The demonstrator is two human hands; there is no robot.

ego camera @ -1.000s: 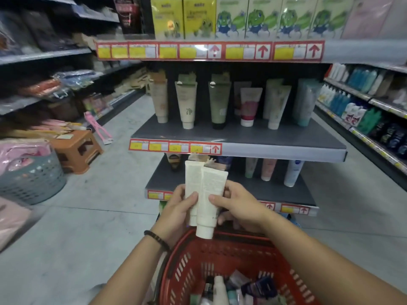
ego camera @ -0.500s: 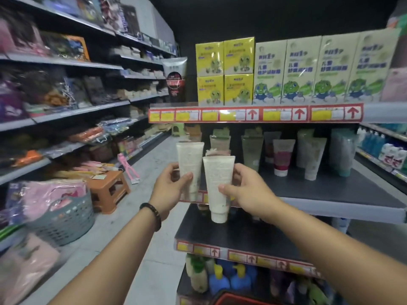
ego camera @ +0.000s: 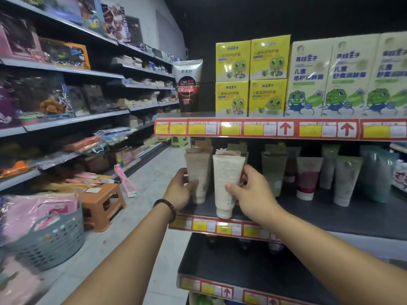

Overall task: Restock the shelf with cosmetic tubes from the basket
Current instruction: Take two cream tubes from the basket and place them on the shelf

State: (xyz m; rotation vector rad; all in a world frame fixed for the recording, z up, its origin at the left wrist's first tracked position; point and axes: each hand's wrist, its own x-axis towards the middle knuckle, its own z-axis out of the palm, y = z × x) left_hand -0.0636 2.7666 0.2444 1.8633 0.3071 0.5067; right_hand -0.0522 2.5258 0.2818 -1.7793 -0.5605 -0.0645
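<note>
My left hand (ego camera: 180, 190) grips a beige tube (ego camera: 198, 175) standing cap-down at the left end of the middle shelf (ego camera: 343, 219), in front of other tubes. My right hand (ego camera: 248, 190) pinches a white tube (ego camera: 226, 179), cap down, its cap over the shelf's front edge. Both tubes are upright and side by side. More tubes (ego camera: 307, 177) stand in a row along the shelf to the right. The basket is out of view.
Yellow and cream boxes (ego camera: 251, 78) and a large display tube (ego camera: 187, 84) fill the top shelf. A lower shelf (ego camera: 231, 267) juts out below. On the left aisle floor stand an orange stool (ego camera: 101, 203) and a grey basket (ego camera: 48, 241) of pink goods.
Both hands have risen from above the red basket to the middle shelf, carrying the two tubes forward. The beige tube now sits among the shelf's left tubes. The basket has left view.
</note>
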